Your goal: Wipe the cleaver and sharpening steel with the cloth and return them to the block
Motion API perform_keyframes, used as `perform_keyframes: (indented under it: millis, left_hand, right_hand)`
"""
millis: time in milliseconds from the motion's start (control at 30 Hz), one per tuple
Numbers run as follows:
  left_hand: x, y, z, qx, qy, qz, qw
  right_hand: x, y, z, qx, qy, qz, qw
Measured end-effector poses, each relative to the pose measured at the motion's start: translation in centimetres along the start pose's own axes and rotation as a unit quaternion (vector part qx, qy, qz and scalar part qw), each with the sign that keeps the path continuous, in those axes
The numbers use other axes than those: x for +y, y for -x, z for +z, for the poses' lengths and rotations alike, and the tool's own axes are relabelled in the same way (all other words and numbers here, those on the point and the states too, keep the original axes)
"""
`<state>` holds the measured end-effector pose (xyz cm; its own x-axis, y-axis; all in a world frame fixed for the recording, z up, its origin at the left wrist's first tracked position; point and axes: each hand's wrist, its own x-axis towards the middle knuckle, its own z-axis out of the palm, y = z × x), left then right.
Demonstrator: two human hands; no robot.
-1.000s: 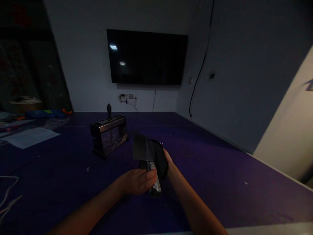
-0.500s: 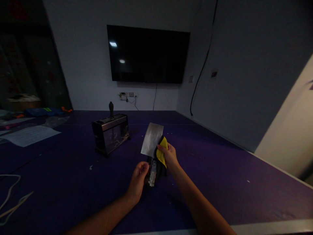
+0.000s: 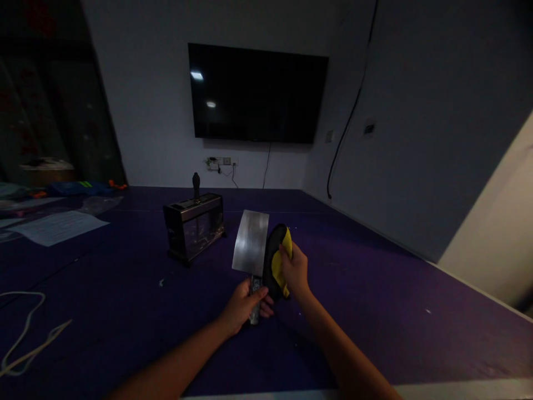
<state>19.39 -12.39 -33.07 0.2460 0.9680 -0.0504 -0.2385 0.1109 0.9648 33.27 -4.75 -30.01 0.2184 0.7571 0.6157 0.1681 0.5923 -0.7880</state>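
Note:
My left hand (image 3: 245, 305) is closed round the handle of a cleaver (image 3: 251, 241), its broad metal blade pointing up and away from me. The handle looks wrapped in something pale and worn. My right hand (image 3: 295, 271) pinches a black and yellow cloth (image 3: 275, 261), which hangs just right of the blade and handle. Whether the cloth touches the blade edge I cannot tell. Left of the cleaver stands a black knife block (image 3: 195, 228) with clear sides, and one black-handled tool (image 3: 196, 186) sticks up from its top.
The purple surface (image 3: 366, 311) carries sheets of paper (image 3: 60, 226) and clear plastic at the left. A pale cord (image 3: 27, 328) lies at the near left. Beyond are a wall-mounted television (image 3: 256, 94) and a hanging black cable (image 3: 352, 114).
My left hand has closed round the cleaver's handle. The cloth, which was round the handle side, has moved right with my right hand, apart from the handle. The view has shifted slightly.

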Motion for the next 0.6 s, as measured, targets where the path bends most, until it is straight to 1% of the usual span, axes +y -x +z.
perform_keyframes:
  millis: [33,67,133,167,233,267,367,467,600]
  left_hand:
    - [0.1,-0.1,-0.1,-0.002,-0.008,0.002,1.000]
    - [0.2,-0.1,-0.2,-0.002,-0.018,0.003,1.000]
    - [0.4,-0.2,-0.5,-0.002,-0.037,0.005,0.999]
    - [0.4,-0.2,-0.6,-0.003,-0.047,0.004,0.999]
    - [0.4,-0.3,-0.9,-0.007,-0.065,0.005,0.998]
    - [0.3,-0.4,-1.0,-0.008,-0.075,0.007,0.997]
    - [0.1,-0.6,-1.4,0.000,-0.091,0.019,0.996]
    - [0.0,-0.8,-1.6,0.014,-0.077,0.028,0.997]
    - [0.1,-1.1,-1.8,0.045,-0.061,0.031,0.997]
  right_hand:
    - [0.1,-0.1,-0.4,-0.003,0.040,-0.055,0.998]
    - [0.2,-0.2,-0.6,-0.020,0.077,-0.110,0.991]
    - [0.1,-0.1,-0.9,-0.084,0.140,-0.191,0.968]
    - [0.1,0.0,-0.9,-0.124,0.167,-0.210,0.955]
    - [-0.1,0.3,-0.7,-0.195,0.208,-0.219,0.933]
    - [-0.2,0.5,-0.5,-0.220,0.216,-0.218,0.926]
    - [-0.4,0.9,0.1,-0.254,0.221,-0.214,0.917]
    - [-0.4,1.4,0.6,-0.285,0.221,-0.208,0.909]
    - [-0.3,2.0,1.3,-0.348,0.222,-0.212,0.886]
